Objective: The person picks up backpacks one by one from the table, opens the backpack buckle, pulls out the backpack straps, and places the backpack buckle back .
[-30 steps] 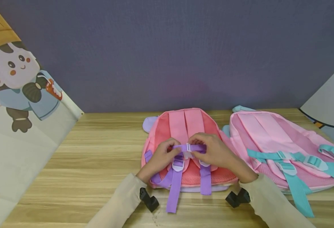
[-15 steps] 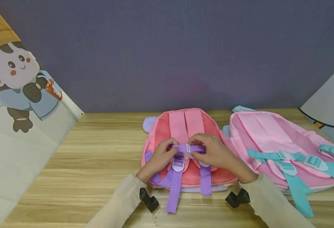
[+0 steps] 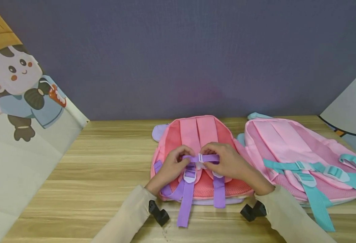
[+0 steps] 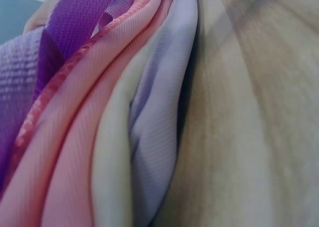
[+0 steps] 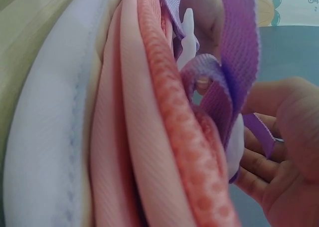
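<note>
In the head view a coral-pink backpack [image 3: 208, 128] lies back side up on the table. Over its middle, a purple chest strap [image 3: 210, 158] with a small white buckle [image 3: 200, 158] is raised between both hands. My left hand [image 3: 175, 165] pinches the strap just left of the buckle. On the other side, my right hand [image 3: 226, 160] grips the buckle with thumb and forefinger, its other fingers partly hidden. Two purple shoulder strap ends, the left one [image 3: 185, 206] longer, hang toward the front edge. Purple webbing [image 4: 79, 22] hides most of the left hand in the left wrist view.
A lighter pink backpack [image 3: 290, 141] with teal straps [image 3: 316, 199] lies against the first one on the right. Behind them stands a dark blue-grey partition [image 3: 178, 60]. A cartoon-printed panel [image 3: 23, 84] borders the wooden tabletop [image 3: 105, 162] on the left.
My left fingertips have shifted slightly right along the strap, closer to the buckle. My right hand and both backpacks look the same as before.
</note>
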Available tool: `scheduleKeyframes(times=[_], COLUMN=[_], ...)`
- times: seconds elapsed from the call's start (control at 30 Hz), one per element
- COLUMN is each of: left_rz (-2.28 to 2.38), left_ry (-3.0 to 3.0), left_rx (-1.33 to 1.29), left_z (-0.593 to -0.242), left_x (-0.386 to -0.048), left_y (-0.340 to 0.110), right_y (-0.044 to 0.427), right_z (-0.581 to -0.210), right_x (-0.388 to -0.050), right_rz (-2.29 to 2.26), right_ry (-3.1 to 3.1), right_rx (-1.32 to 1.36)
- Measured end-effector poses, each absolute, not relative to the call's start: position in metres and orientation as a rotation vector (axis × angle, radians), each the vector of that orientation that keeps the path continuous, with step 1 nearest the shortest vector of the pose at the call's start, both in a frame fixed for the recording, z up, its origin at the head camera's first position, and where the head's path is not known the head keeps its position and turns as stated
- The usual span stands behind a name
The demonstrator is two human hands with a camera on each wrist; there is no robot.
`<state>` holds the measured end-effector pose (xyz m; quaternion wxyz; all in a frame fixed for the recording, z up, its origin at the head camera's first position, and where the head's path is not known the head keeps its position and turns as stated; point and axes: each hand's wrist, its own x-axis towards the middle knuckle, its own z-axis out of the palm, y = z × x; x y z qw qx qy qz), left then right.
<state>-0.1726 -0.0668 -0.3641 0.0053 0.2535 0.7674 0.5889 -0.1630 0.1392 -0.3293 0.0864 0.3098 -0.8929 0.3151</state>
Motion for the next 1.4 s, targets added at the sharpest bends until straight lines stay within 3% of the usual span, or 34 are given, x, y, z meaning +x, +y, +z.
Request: scheduleKeyframes(times=[1.4], left_rz=[1.819], left_ry=[2.500], left_rx=[0.740], left_z=[-0.3638], left_x=[-0.1715], left_y=[-0.0657], right_y=[0.1422], right_z=[-0.3290], right_x=[-0.1647], right_rz=[0.939], right_ry=[-2.671], right_rx=[0.942])
